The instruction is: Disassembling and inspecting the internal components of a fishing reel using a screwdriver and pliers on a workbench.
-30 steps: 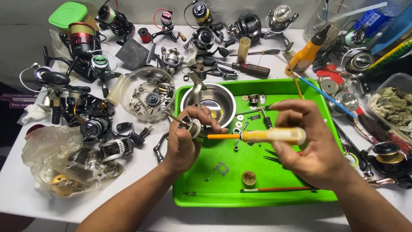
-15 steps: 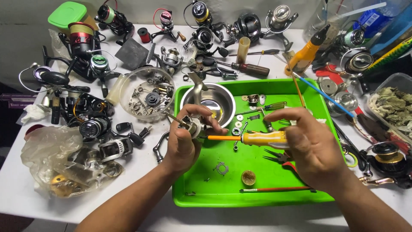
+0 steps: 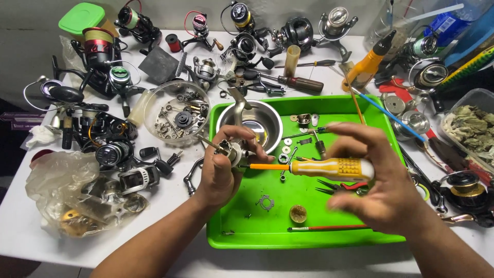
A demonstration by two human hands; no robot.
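- Over the green tray [image 3: 309, 242], left of its middle, the reel part [image 3: 234, 153] sits in the left hand [image 3: 221, 167], lifted clear of the tray floor and just in front of the steel bowl [image 3: 250, 121].
- The screwdriver [image 3: 319, 167] lies nearly level, its long axis running left to right: orange shaft tip touching the reel part, yellow handle out to the right.
- The left hand is the nearer one, closed around the part, thumb and fingers wrapped over its body, forearm coming in from the lower left.
- The right hand [image 3: 378, 190] lies to the right of the part, at the far end of the tool; its fingers curl loosely about the handle, thumb below. It is blurred, so how firm the grip is I cannot tell.
- Around them on the tray lie small washers, screws, a toothed plate [image 3: 266, 202] and red-handled pliers [image 3: 342, 186].
- Beyond the tray, on the white table [image 3: 31, 231], reels [image 3: 116, 152] crowd the left and far side.
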